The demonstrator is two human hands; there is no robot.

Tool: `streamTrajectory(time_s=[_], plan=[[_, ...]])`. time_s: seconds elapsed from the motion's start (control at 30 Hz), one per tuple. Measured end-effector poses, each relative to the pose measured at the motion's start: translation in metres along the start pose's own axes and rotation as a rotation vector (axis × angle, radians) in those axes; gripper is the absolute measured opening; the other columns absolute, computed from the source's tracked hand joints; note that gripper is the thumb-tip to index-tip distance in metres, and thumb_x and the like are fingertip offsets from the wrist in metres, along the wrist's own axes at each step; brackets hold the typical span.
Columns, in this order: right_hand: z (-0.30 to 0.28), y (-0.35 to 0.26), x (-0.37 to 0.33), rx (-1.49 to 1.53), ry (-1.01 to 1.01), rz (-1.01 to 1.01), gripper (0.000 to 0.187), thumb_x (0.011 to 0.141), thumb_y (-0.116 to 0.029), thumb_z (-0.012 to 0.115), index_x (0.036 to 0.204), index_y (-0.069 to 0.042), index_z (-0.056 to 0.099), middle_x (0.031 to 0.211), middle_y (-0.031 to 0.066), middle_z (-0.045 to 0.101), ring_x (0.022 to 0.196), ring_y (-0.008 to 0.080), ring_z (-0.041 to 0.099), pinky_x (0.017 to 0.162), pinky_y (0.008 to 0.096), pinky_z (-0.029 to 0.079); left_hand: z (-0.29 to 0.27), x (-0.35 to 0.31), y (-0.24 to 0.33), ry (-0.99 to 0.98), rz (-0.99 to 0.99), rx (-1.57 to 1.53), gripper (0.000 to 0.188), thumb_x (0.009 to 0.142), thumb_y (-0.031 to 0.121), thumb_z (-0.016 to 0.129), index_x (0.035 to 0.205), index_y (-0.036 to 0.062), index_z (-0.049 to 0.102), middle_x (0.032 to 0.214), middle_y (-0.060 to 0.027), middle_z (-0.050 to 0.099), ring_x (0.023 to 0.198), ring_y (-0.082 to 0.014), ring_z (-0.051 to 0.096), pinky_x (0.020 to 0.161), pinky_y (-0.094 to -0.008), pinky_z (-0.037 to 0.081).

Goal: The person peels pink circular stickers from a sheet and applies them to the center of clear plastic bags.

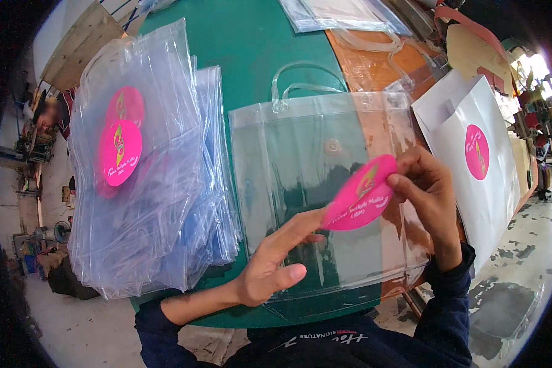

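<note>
A round pink sticker (363, 195) with a leaf-like emblem and white lettering is pinched at its right edge between the thumb and fingers of my right hand (428, 187). It is held tilted above a clear plastic bag (288, 147) lying flat, with looped handles at its far end. My left hand (275, 260) reaches in from the lower left over the bag. Its index finger stretches to the sticker's left edge, where the fingertip is hidden, and the thumb stands apart.
At the left lies a tall stack of clear plastic bags (159, 227), the top one bearing a pink sticker (120, 153). A white paper sheet or bag (472, 202) with another pink sticker (477, 152) lies at the right. More clear bags (349, 18) lie on the green-topped table (239, 43). Another person (58, 113) is at far left.
</note>
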State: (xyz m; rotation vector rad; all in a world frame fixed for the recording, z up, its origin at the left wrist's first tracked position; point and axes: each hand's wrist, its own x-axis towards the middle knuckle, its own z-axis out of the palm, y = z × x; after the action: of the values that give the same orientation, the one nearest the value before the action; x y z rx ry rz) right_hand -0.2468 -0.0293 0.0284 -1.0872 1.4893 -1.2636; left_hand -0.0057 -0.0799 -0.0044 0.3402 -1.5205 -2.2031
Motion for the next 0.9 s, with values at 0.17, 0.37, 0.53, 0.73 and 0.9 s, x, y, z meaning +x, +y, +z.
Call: streamTrajectory(time_s=[0.17, 0.37, 0.53, 0.73, 0.9], plan=[[-0.017, 0.003, 0.005, 0.031, 0.059, -0.019, 0.008, 0.08, -0.005, 0.06, 0.085, -0.003, 0.055, 0.071, 0.0012, 0.058, 0.056, 0.0044, 0.05, 0.048, 0.0158, 0.036, 0.001, 0.005, 0.008, 0.085, 0.032, 0.668, 0.057, 0.08, 0.026, 0.053, 0.129, 0.0025, 0.035, 0.132, -0.0184, 0.033, 0.123, -0.0281, 0.033, 0.097, -0.0409, 0.029], [-0.022, 0.013, 0.012, 0.238, 0.168, 0.017, 0.01, 0.082, -0.008, 0.057, 0.091, -0.004, 0.054, 0.075, 0.0005, 0.058, 0.057, 0.004, 0.049, 0.048, 0.0158, 0.036, 0.01, 0.007, 0.006, -0.107, 0.045, 1.404, 0.061, 0.078, 0.035, 0.056, 0.13, 0.0116, 0.036, 0.135, -0.0192, 0.028, 0.125, -0.0374, 0.026, 0.097, -0.0519, 0.027], [-0.029, 0.012, 0.016, 0.396, 0.175, 0.032, 0.013, 0.086, -0.011, 0.053, 0.096, -0.003, 0.051, 0.075, -0.0002, 0.056, 0.06, 0.0033, 0.049, 0.051, 0.0156, 0.038, 0.01, 0.009, -0.005, -0.118, -0.03, 1.519, 0.063, 0.078, 0.044, 0.053, 0.132, 0.0163, 0.035, 0.14, -0.0163, 0.021, 0.127, -0.0413, 0.018, 0.097, -0.0564, 0.022], [-0.027, 0.021, 0.016, 0.422, 0.217, 0.111, 0.014, 0.087, -0.012, 0.051, 0.097, -0.002, 0.05, 0.073, -0.0006, 0.053, 0.056, 0.0027, 0.046, 0.048, 0.0144, 0.035, 0.01, 0.005, -0.005, -0.107, -0.032, 1.561, 0.063, 0.078, 0.047, 0.052, 0.132, 0.0182, 0.035, 0.141, -0.0144, 0.02, 0.127, -0.0435, 0.017, 0.097, -0.0572, 0.021], [-0.026, 0.026, 0.017, 0.536, 0.178, 0.135, 0.013, 0.087, -0.012, 0.051, 0.096, -0.003, 0.049, 0.07, -0.0017, 0.049, 0.054, 0.0029, 0.042, 0.046, 0.0155, 0.033, 0.008, 0.005, -0.005, -0.095, -0.039, 1.559, 0.062, 0.078, 0.047, 0.052, 0.131, 0.0188, 0.037, 0.14, -0.0141, 0.021, 0.127, -0.0431, 0.018, 0.097, -0.0577, 0.02]])
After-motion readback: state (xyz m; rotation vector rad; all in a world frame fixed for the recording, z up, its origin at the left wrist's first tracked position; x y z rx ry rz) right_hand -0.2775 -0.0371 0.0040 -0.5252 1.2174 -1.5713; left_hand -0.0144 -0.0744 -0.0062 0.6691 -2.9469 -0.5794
